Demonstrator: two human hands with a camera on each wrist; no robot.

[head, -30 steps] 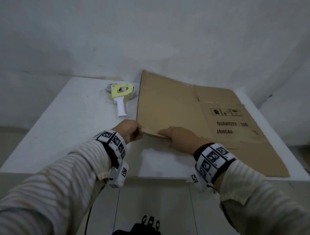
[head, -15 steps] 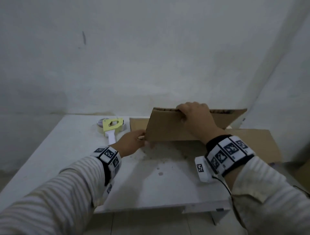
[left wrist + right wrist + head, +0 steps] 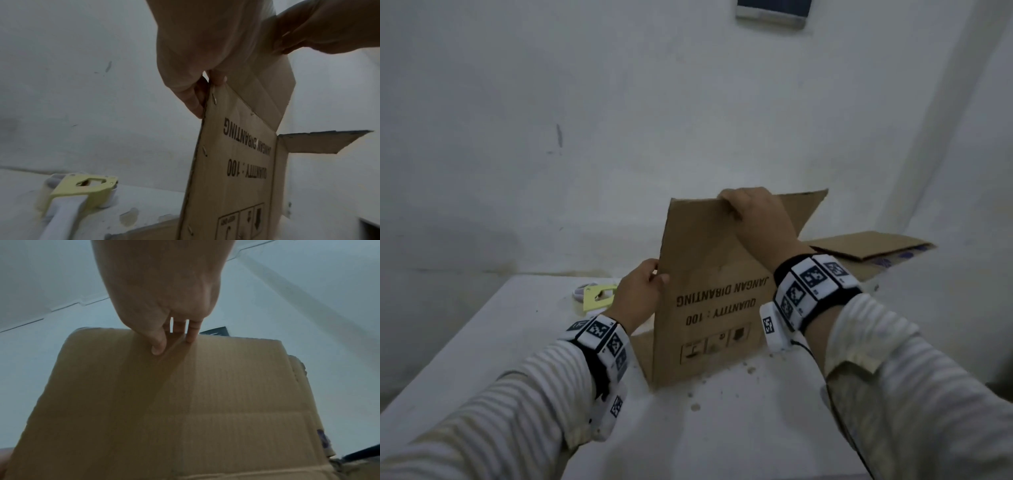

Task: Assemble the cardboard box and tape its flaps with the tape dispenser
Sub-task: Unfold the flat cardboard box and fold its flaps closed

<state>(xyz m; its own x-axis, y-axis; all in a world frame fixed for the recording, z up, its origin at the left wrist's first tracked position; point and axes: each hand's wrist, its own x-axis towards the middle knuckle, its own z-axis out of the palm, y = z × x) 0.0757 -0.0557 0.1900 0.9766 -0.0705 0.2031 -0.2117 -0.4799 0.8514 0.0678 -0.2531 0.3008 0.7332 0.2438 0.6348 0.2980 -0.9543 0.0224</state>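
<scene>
The brown cardboard box point(image 3: 709, 298) stands upright on the white table point(image 3: 482, 342), its print upside down, its flaps loose. My left hand point(image 3: 645, 291) grips its stapled left edge, thumb in front and fingers behind point(image 3: 195, 100). My right hand point(image 3: 750, 212) holds the top flap's edge, fingers point(image 3: 159, 345) curled over it. The box point(image 3: 185, 402) fills the right wrist view. The yellow tape dispenser point(image 3: 597, 296) with a white handle point(image 3: 61, 216) lies on the table left of the box, partly hidden by my left hand.
A second flattened cardboard piece point(image 3: 873, 250) lies at the back right of the table. White walls close in behind and to the right. Crumbs dot the table in front of the box. The table's left half holds only the dispenser.
The flat box has been lifted from the table and stood upright. My right hand rose with the top flap's edge; my left hand kept hold of the left edge.
</scene>
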